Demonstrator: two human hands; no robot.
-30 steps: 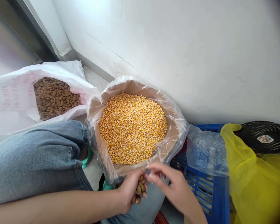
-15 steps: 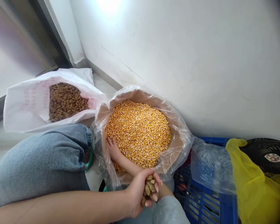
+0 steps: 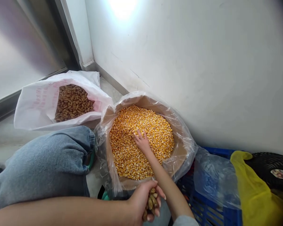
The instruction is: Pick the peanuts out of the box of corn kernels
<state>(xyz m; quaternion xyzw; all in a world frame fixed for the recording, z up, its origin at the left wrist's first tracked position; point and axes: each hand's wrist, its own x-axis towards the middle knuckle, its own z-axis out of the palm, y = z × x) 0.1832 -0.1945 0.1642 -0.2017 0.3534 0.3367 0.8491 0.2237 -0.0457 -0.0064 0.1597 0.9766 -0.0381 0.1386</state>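
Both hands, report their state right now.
Left hand: closed around a handful of peanuts.
Right hand: open, fingers spread, on the corn.

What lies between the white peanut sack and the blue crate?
In the head view, a plastic-lined bag of corn, the right hand inside it.

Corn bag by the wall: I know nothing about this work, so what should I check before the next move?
1. Corn bag mouth open: ok, spread wide.
2. Left hand free: not ok, its fingers curl around unshelled peanuts.
3. Right hand at the corn: ok, fingers spread at its surface.
4. Right palm free of kernels: cannot tell, it faces down.
5. White sack open: ok, more peanuts show inside.
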